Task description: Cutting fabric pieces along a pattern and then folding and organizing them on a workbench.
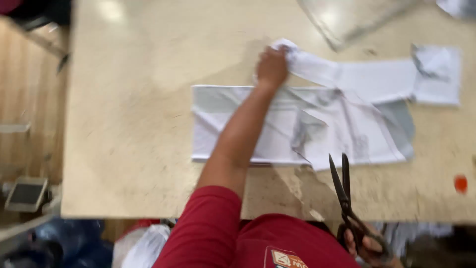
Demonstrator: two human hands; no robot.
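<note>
A pale grey-white cloth (pixel 223 124) lies flat across the middle of the light wooden table (pixel 129 149). My left hand (pixel 271 67) reaches over it and grips the end of a long white fabric strip (pixel 377 79) that runs off to the right. My right hand (pixel 364 243), at the table's near edge, holds black scissors (pixel 343 186) by the handles, blades nearly closed and pointing away from me toward the cloth's near edge. My red sleeve covers part of the cloth's near side.
A clear plastic sheet (pixel 347 20) lies at the far edge of the table. A small orange object (pixel 460 183) sits near the right edge. A wooden floor and a small grey device (pixel 26 193) lie left of the table.
</note>
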